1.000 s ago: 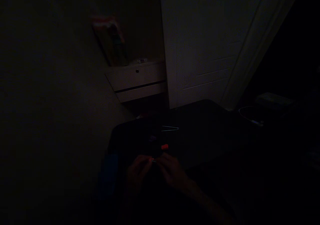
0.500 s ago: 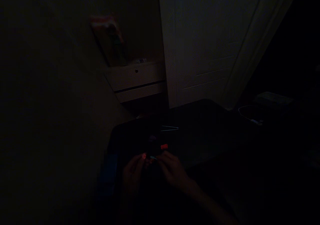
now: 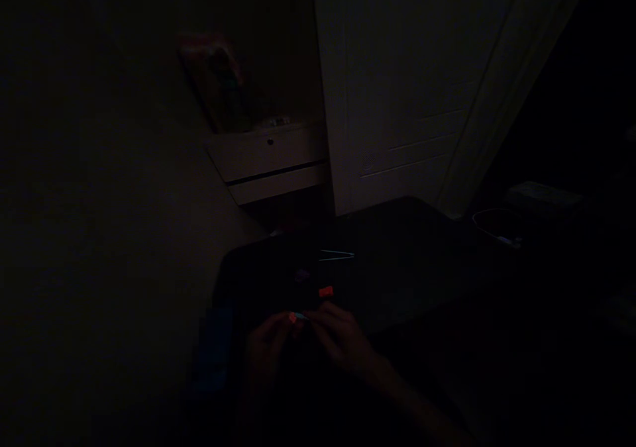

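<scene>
The left hand [image 3: 265, 341] has a narrow grip: its fingertips pinch a small orange bit [image 3: 292, 318]. The right hand [image 3: 342, 334] has a narrow grip too, and it pinches a thin pale stick [image 3: 301, 316]. The stick points at the orange bit, and the two are right next to each other, over the near part of the dark tabletop [image 3: 412, 261]. It is too dark to tell if they touch.

My guess is that the stick is being worked against the orange bit, or lined up with it. The next move would call for a firm pinch on the left and tiny, slow moves on the right, as both bits are small and the light is poor.

Now the count. There are two hands, with one orange bit and one stick in them. Past the fingers, one red block [image 3: 326, 291] lies near the right hand. One dim purple bit [image 3: 302, 275] lies a little to its left. Farther back is one V-shaped thing [image 3: 352, 255], maybe tweezers, with its open end to the left. One blue thing [image 3: 216, 347] is left of the left hand, too blurry to name. Far off to the right is one white cord [image 3: 507, 240].
</scene>
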`<state>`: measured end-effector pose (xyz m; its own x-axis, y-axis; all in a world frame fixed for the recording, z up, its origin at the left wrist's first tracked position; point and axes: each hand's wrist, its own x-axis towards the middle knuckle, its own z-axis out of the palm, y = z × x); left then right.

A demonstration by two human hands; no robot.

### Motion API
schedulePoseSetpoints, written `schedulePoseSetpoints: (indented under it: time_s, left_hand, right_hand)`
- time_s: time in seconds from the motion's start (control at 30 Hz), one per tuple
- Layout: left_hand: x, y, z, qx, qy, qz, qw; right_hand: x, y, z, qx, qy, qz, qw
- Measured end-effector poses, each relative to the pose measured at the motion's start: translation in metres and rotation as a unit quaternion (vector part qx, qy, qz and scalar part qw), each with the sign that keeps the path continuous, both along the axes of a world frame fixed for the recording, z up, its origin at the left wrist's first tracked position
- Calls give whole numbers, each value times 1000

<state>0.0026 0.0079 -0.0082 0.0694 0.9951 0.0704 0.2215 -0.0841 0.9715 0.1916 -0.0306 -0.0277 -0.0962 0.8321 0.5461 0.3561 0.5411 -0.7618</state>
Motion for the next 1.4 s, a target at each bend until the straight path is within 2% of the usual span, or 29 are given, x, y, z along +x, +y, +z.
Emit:
schedulePoseSetpoints:
  time_s: [0.2, 0.4, 0.67, 0.83, 0.97, 1.2, 1.4]
  left_hand:
    - [3, -1, 4, -12, -1, 1, 1000]
    - [3, -4, 6, -22, -4, 1, 1000]
    - [3, -5, 10, 56, 40, -8, 998]
    - [5, -7, 15, 56, 57, -11, 997]
    - [6, -7, 14, 42, 52, -29, 997]
    - [3, -5, 10, 22, 71, -98, 992]
    - [3, -7, 10, 16, 86, -116, 989]
  right_hand:
    - [0, 1, 0, -7, -9, 12, 1000]
    - [-1, 1, 0, -1, -7, -4, 1000]
    - [-1, 1, -1, -6, -9, -9, 1000]
    - [-1, 2, -3, -10, -11, -10, 1000]
    - [-1, 3, -6, -4, 2, 18, 1000]
    - [-1, 2, -1, 15, 30, 15, 999]
    - [0, 2, 1, -12, -22, 8, 1000]
